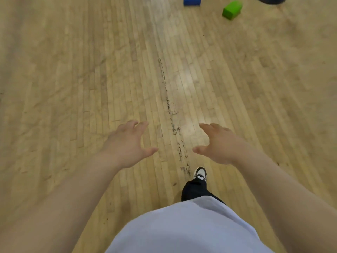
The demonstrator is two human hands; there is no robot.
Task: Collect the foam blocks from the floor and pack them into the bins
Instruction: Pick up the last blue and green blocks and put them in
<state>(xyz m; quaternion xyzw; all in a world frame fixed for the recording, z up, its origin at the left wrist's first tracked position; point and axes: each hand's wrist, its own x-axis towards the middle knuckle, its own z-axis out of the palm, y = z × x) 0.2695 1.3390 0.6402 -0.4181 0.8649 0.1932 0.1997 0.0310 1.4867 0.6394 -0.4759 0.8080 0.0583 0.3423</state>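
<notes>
A green foam block [232, 10] lies on the wooden floor at the top right. A blue foam block [192, 1] lies just left of it, cut off by the top edge. My left hand [127, 146] and my right hand [221, 143] are stretched forward side by side over the floor in the middle of the view. Both have relaxed, spread fingers and hold nothing. The blocks are far ahead of both hands.
A dark blue rounded object [270, 0] shows at the top right edge, beyond the green block. A dark scuffed line [171, 114] runs along the floorboards between my hands. My foot in a black-and-white shoe [200, 174] steps forward below my right hand.
</notes>
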